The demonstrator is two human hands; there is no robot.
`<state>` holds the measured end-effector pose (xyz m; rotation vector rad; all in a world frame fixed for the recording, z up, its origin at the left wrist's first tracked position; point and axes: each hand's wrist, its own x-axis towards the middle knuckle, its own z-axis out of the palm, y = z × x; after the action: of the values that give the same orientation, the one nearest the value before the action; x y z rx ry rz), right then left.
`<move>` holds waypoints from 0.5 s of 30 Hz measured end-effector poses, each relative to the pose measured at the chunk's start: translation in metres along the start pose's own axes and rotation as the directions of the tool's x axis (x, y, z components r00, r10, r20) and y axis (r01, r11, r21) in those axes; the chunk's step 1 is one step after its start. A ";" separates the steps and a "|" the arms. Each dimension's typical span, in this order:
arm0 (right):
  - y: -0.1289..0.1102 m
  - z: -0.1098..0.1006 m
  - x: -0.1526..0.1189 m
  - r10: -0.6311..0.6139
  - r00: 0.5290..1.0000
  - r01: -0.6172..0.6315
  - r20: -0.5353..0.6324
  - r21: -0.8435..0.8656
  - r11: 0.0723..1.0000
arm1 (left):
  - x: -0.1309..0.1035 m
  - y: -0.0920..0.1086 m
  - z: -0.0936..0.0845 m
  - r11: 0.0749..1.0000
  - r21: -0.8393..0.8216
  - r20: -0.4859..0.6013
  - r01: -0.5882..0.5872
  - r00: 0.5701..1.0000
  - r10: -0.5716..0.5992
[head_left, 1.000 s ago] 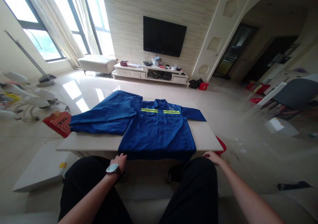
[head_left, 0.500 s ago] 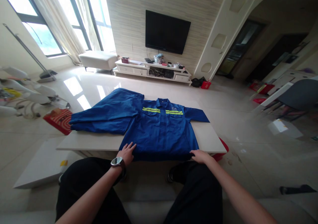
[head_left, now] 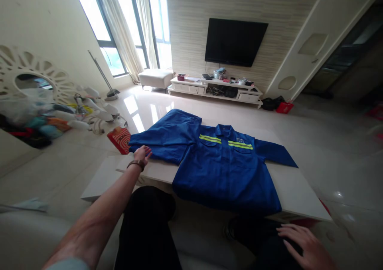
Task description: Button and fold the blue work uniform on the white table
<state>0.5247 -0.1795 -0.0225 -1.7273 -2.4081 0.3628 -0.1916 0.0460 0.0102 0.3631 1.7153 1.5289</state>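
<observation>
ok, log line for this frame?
left hand: open, at trousers cuff | right hand: flat on knee | shirt: spread on table

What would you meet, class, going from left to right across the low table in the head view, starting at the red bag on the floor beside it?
Red bag → left hand → folded blue garment → blue work jacket with reflective stripes → bare end of the table.

Jacket on the tabletop
The jacket (head_left: 224,170) lies on the tabletop (head_left: 296,194); the left hand (head_left: 142,155) is by its left sleeve (head_left: 164,136).
</observation>
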 end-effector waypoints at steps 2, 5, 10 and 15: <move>0.004 -0.001 0.003 -0.055 0.998 0.054 -0.014 -0.022 0.998 | 0.023 0.017 -0.014 0.995 -0.093 -0.077 0.020 0.997 -0.027; 0.000 -0.009 0.005 -0.135 0.991 0.135 0.015 -0.077 0.988 | 0.046 0.032 -0.023 0.981 -0.173 -0.095 0.088 0.990 -0.105; -0.019 -0.020 0.010 -0.143 0.989 0.145 0.028 -0.136 0.980 | 0.076 0.037 -0.008 0.967 -0.167 -0.079 0.191 0.975 -0.206; -0.023 -0.022 0.010 -0.183 0.983 0.183 0.012 -0.142 0.973 | 0.090 0.046 0.014 0.995 0.019 -0.153 0.101 0.983 -0.097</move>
<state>0.5062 -0.1743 0.0051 -1.5377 -2.6231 0.1688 -0.2526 0.1263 0.0206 0.1751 1.8448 1.4946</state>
